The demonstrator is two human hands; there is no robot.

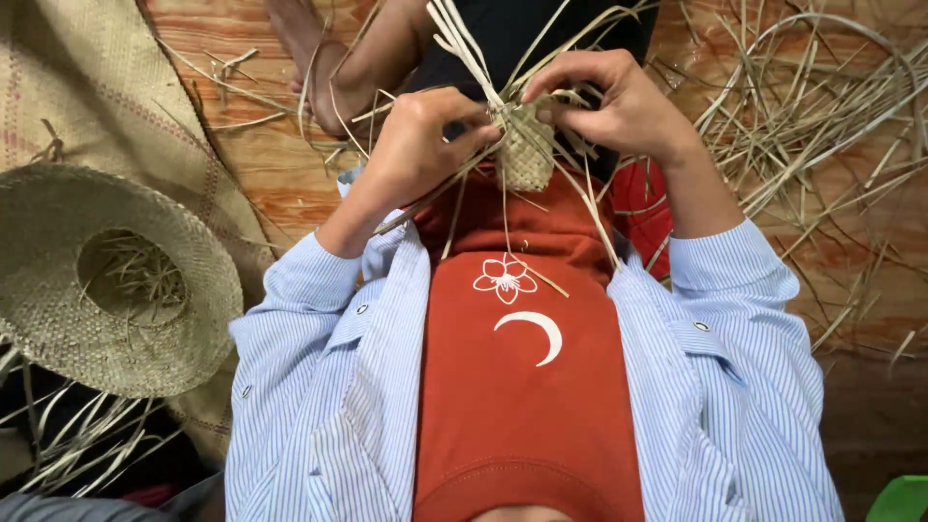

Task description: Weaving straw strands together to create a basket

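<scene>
So the small woven piece (525, 145) is sitting right between both hands, held up over the lap, just above the red shirt (527, 387). It's a little checkered bit of plaiting in pale straw, with loose strips (464, 43) fanning up and away from its top and a few longer ones trailing down past it toward the flower-and-crescent print on the shirt.

The left hand (420, 145) is pinching the piece on its left edge, fingers curled in tight and closed on the weave and a couple of strips. The right hand (619, 101) is coming over the top right of it, fingertips (546, 87) pressing down onto the upper edge, also gripping narrow on the weave. Both hands are touching the piece, and only the piece is keeping them apart.

Moving out from the grip: striped blue shirt sleeves (319, 319) are running back from both wrists toward the camera. Past the hands, a bare foot (300, 48) is resting on the wooden floor (261, 164). Off to the right of the grip there's a big messy pile of loose straw (822, 116). Well to the left and lower, a finished woven hat (106, 280) is lying crown-down with some scraps inside, sitting on a woven mat (87, 87).
</scene>
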